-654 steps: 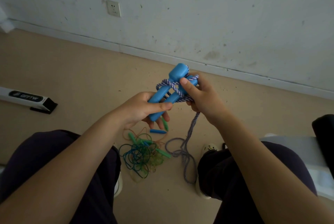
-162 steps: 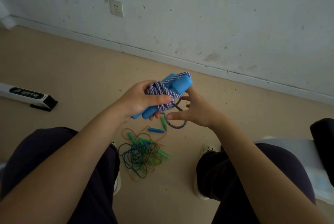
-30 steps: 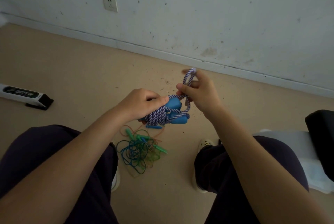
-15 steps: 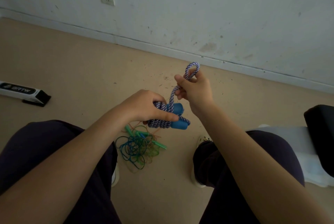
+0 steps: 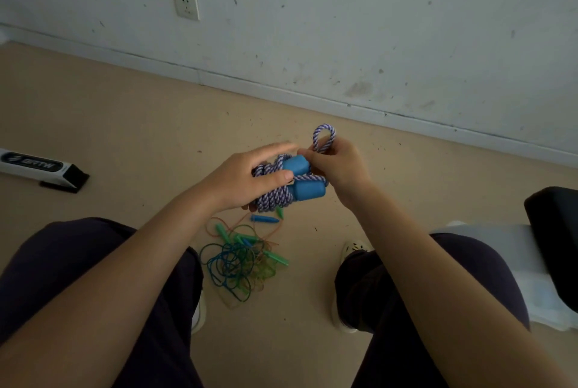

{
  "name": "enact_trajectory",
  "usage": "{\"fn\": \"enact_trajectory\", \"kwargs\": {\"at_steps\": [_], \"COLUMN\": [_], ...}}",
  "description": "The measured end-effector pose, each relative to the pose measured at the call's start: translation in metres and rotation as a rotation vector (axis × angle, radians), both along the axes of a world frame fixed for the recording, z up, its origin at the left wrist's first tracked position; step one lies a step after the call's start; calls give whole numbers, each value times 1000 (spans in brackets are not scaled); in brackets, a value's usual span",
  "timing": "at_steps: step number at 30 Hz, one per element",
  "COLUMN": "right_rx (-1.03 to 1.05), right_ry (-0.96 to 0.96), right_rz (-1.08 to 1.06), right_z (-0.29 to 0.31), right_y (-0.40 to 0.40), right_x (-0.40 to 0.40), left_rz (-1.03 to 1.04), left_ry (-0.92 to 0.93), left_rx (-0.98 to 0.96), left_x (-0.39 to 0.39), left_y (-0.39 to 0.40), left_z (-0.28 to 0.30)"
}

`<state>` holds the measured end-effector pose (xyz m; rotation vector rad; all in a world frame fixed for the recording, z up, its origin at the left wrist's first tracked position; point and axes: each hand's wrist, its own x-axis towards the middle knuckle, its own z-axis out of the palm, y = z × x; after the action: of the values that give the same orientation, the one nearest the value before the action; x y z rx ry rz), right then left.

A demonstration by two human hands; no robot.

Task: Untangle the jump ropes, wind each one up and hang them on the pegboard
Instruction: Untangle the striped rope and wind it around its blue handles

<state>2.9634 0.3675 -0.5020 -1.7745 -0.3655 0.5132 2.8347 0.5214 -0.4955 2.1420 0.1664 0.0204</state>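
At frame centre we find the left hand (image 5: 247, 178) gripping the wound rope bundle (image 5: 283, 187); the right hand (image 5: 336, 162) pinches its soft, light loop (image 5: 323, 137), the best hold.

Single head-worn wide-angle view, looking forward and steeply down past both forearms to the beige floor (image 5: 131, 124) between the knees. Close on the left hand (image 5: 244, 178) and right hand (image 5: 337, 165) at frame centre; farther off, the white wall (image 5: 344, 27) with its baseboard running slantwise across the top. No second view to overlap.
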Motion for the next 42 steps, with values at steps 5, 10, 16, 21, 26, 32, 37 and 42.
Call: {"fn": "enact_trajectory", "kwargs": {"at_steps": [5, 10, 16, 21, 26, 32, 37, 42], "right_rx": [24, -6, 213, 140, 89, 177, 192, 211], "right_ry": [14, 32, 246, 124, 109, 248, 306, 369], "right_rz": [-30, 41, 82, 203, 234, 325, 294, 273], "right_z": [5, 11, 18, 19, 16, 23, 20, 15], "right_y": [-2, -6, -11, -14, -12, -15, -13, -12], "right_x": [4, 4, 8, 7, 2, 1, -1, -3], "left_rz": [135, 284, 190, 83, 65, 141, 171, 198], "left_ry": [32, -5, 33, 1, -43, -58, -92, -118], "left_rx": [43, -65, -53, -117, -145, -115, -92, -11], "left_x": [1, 1, -1, -1, 0, 1, 1, 1], "left_y": [4, 6, 14, 11, 12, 13, 10, 12], "left_z": [-4, 3, -3, -4, -6, -5, -6, -10]}}
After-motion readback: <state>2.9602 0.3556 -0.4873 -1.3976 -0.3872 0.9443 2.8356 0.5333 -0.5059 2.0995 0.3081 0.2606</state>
